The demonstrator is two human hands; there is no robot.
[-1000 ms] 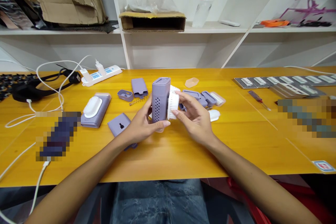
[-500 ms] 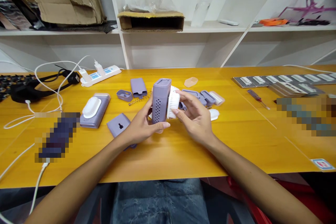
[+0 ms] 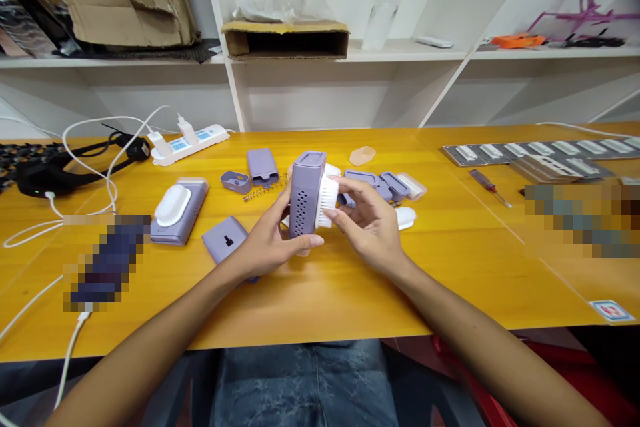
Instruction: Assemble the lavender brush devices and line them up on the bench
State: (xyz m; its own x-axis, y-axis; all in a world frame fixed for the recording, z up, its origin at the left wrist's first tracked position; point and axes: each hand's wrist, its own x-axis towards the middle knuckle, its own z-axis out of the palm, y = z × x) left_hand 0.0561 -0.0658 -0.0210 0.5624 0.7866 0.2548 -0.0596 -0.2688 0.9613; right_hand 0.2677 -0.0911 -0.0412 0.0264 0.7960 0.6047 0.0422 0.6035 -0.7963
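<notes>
My left hand (image 3: 270,239) is wrapped round a purple plastic case (image 3: 305,190) with a dotted pattern of holes, held upright above the table. At its right side is a white bristle brush head (image 3: 327,199), bristles facing right. The thumb and fingertips of my right hand (image 3: 374,223) are closed on the brush head. Whether it is fixed to the case I cannot tell. Below my left forearm lies a purple panel (image 3: 225,238) with a black mark. Behind my right hand are several purple parts (image 3: 363,178) and a white oval piece (image 3: 406,217).
Further left lies another purple case with a white oval pad (image 3: 173,205), near a pixelated phone-like object (image 3: 110,260) and white cables. Springs (image 3: 263,191) and purple shells (image 3: 262,167) sit behind my left hand. A power strip (image 3: 191,145) and a screwdriver (image 3: 489,187) flank them.
The brush head has shifted slightly left, closer against the purple case, with my right hand following. My left hand keeps its hold on the case. The whole view has moved slightly.
</notes>
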